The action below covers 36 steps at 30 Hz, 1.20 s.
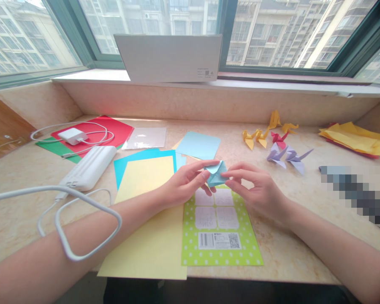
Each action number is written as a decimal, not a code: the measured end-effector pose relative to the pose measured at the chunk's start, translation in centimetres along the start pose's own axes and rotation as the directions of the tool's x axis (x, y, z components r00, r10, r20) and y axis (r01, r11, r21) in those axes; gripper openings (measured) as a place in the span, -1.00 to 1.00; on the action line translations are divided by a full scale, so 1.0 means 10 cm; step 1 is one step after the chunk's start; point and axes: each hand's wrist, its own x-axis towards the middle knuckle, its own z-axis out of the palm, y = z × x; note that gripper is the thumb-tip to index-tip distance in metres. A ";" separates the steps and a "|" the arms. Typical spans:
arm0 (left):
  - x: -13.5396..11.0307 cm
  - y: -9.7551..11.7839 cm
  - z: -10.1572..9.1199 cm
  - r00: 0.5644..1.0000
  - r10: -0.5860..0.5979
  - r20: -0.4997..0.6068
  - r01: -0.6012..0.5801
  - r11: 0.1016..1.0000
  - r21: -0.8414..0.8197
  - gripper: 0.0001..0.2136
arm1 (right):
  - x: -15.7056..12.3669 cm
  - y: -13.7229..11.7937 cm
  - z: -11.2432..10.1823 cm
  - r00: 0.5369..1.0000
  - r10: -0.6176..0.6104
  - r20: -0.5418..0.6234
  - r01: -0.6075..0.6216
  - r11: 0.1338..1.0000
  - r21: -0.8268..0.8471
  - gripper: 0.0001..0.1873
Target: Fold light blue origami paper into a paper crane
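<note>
Both my hands meet over the middle of the stone counter (288, 249) on a small, partly folded light blue paper (215, 172). My left hand (186, 181) pinches its left side between thumb and fingers. My right hand (256, 188) grips its right edge with the fingertips. The folded piece hovers just above a green dotted instruction sheet (220, 236). Beside that sheet lies a pale yellow sheet (145, 228) under my left forearm, with a cyan sheet (126, 162) beneath it and a flat light blue square (199, 144) behind.
Several folded paper cranes in yellow (256, 137), red and lilac (286, 156) stand at the right. A yellow paper pile (357, 139) lies far right. At the left are a white power bank (88, 166), a charger (72, 135) on red and green sheets, and white cables (66, 236). A white box (171, 57) leans on the sill.
</note>
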 end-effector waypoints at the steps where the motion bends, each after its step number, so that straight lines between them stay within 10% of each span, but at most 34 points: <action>1: 0.00 0.00 0.00 1.000 0.006 0.006 -0.006 1.000 -0.010 -0.62 | 0.00 0.00 0.00 1.000 -0.003 -0.002 0.003 1.000 0.004 -0.80; 16: 0.02 0.02 0.03 0.992 -0.052 -0.116 0.058 0.997 0.046 -0.60 | -0.02 0.00 0.02 0.999 0.024 0.045 -0.024 1.000 -0.001 -0.85; 36: -0.02 0.01 0.02 0.998 -0.067 -0.008 0.067 0.975 0.213 -0.59 | -0.03 -0.03 0.03 0.990 0.143 -0.008 -0.143 0.987 -0.079 -0.83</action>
